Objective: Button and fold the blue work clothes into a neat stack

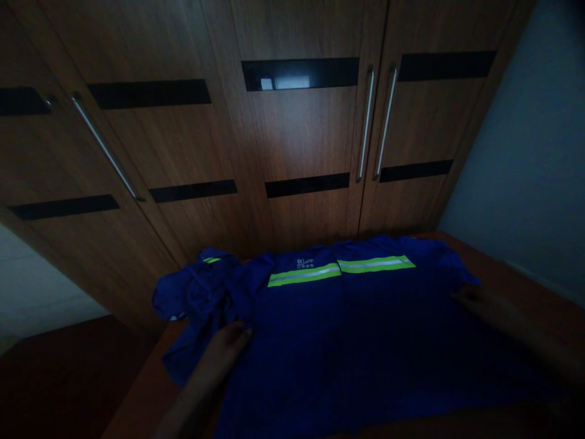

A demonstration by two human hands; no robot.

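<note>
A dark blue work jacket is spread out, with a yellow-green and silver reflective strip across its chest and small white lettering above it. My left hand is closed at the jacket's left side, thumb and fingers pinched on the cloth. On the opposite side, my right hand has its fingers curled on the fabric near the right sleeve. Deep shadow hides the fingertips in part. Left of the jacket's body, bunched blue cloth lies in folds and shows a small reflective patch.
The jacket lies on a reddish-brown wooden surface. Directly behind it stands a wooden wardrobe with black inlays and long metal handles. A bluish-grey wall closes off the right side. The light is dim.
</note>
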